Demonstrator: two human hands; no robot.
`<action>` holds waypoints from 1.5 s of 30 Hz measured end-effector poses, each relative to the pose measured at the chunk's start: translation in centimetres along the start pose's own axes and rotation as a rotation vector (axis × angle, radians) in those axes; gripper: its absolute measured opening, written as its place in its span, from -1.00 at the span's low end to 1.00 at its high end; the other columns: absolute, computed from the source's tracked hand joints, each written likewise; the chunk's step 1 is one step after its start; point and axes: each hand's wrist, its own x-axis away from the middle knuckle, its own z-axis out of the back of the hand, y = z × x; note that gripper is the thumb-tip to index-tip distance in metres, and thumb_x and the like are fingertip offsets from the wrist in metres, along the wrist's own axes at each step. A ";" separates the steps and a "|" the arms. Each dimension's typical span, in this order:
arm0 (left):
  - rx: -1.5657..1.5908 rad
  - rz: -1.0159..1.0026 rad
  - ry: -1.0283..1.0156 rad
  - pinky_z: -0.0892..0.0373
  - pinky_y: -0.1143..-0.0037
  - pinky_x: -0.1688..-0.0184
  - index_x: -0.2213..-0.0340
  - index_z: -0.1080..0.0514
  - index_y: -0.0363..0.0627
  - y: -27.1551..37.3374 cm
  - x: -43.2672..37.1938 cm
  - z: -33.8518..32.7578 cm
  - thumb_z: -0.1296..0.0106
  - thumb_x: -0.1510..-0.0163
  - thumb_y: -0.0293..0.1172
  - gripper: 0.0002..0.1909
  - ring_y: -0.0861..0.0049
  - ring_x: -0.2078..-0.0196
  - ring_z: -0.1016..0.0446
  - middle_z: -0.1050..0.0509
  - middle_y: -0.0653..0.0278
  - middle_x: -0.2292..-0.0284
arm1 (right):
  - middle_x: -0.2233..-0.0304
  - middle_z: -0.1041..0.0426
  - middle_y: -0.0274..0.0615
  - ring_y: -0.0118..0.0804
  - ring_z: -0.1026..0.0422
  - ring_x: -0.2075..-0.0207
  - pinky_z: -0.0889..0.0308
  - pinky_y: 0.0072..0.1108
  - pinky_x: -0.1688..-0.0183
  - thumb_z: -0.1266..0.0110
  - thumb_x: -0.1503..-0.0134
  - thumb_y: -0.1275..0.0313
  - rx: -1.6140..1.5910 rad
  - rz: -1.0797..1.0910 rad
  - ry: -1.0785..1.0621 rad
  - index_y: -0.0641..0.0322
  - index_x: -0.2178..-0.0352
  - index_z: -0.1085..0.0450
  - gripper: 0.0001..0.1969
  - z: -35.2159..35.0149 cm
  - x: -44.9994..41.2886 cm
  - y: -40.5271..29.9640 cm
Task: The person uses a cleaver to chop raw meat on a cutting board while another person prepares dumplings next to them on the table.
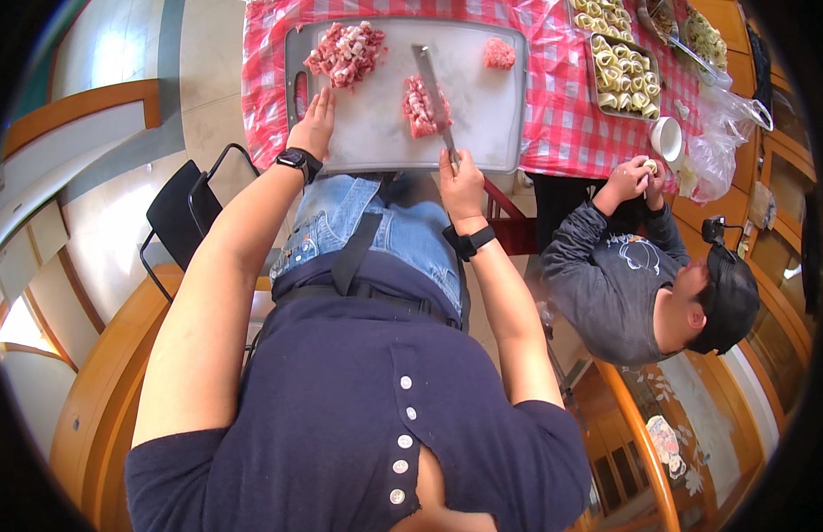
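Observation:
My right hand (462,183) grips the handle of a kitchen knife (430,86), whose blade lies across a small heap of chopped meat (417,110) at the middle of a cutting board (365,143). My left hand (314,123) rests flat on the board's left part, fingers pointing at a larger pile of diced meat (348,53) and holding nothing. A small lump of minced meat (499,53) sits at the board's upper right. Whether the blade touches the board is hidden by the meat.
A red-and-white checked tablecloth (558,133) lies under the board. To the right are a tray of dumplings (626,76), a white bowl (665,138), a plastic bag (717,146) and a bowl of filling (704,43). A co-worker (624,279) holds a dumpling there. A black chair (182,213) stands left.

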 end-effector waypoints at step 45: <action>-0.006 0.012 -0.003 -0.34 0.56 0.01 -0.13 0.11 -0.30 0.3 -0.1 -0.1 -0.33 0.49 -0.42 0.15 0.33 -0.21 -0.02 0.11 0.06 -0.19 | 0.65 -0.37 0.10 0.18 -0.38 0.51 -0.24 -0.21 0.51 0.05 -0.10 0.17 0.116 -0.059 0.073 0.30 0.56 -0.28 -0.64 -0.4 -1.1 1.3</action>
